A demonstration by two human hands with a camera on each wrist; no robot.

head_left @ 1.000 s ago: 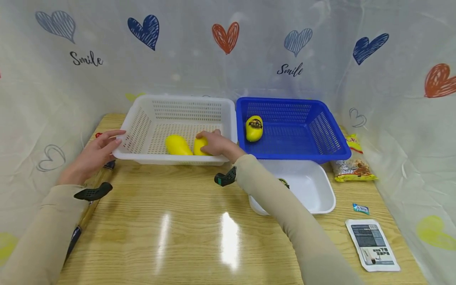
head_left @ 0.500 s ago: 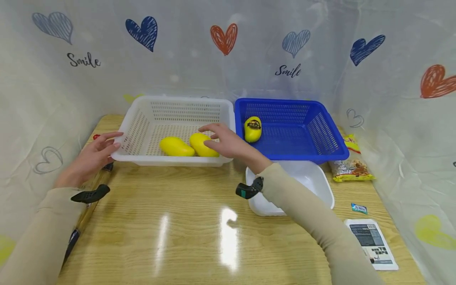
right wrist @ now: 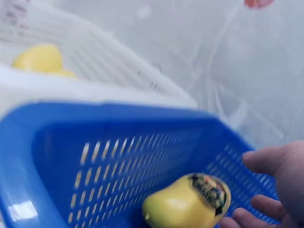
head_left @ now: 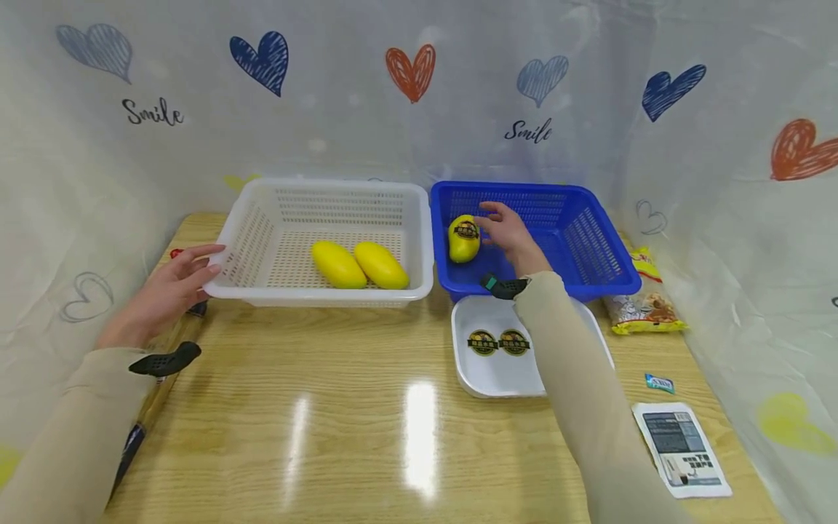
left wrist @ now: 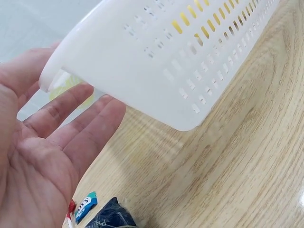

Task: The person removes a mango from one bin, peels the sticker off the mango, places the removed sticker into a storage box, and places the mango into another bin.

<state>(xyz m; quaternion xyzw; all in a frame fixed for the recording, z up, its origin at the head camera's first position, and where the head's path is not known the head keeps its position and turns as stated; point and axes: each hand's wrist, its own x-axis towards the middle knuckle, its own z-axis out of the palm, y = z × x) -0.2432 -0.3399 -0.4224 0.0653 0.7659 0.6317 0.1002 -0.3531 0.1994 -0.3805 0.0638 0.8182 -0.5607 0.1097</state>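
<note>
A white basket [head_left: 419, 287] holds two plain yellow mangoes [head_left: 338, 263] [head_left: 381, 264] lying side by side. My left hand [head_left: 206, 260] rests with straight fingers against its front left corner; in the left wrist view the left hand [left wrist: 71, 114] lies under the rim of the white basket [left wrist: 166, 61]. A blue basket [head_left: 589, 247] holds one mango with a dark sticker [head_left: 463, 237]. My right hand [head_left: 497, 224] reaches into it, fingers relaxed, right beside that mango. The right wrist view shows the stickered mango [right wrist: 187, 202] just left of my fingertips [right wrist: 266, 159].
In front of the blue basket stands a white tray [head_left: 468, 375] with two round stickers [head_left: 482, 342]. A snack bag [head_left: 644, 295], a small blue wrapper [head_left: 663, 383] and a white sachet [head_left: 684, 451] lie at the right. A dark packet [left wrist: 114, 219] lies at the left edge. Curtains enclose the table.
My right hand let go of the mango in the white basket and moved right into the blue basket, uncovering the tray's stickers. The left hand stayed at the white basket's corner.
</note>
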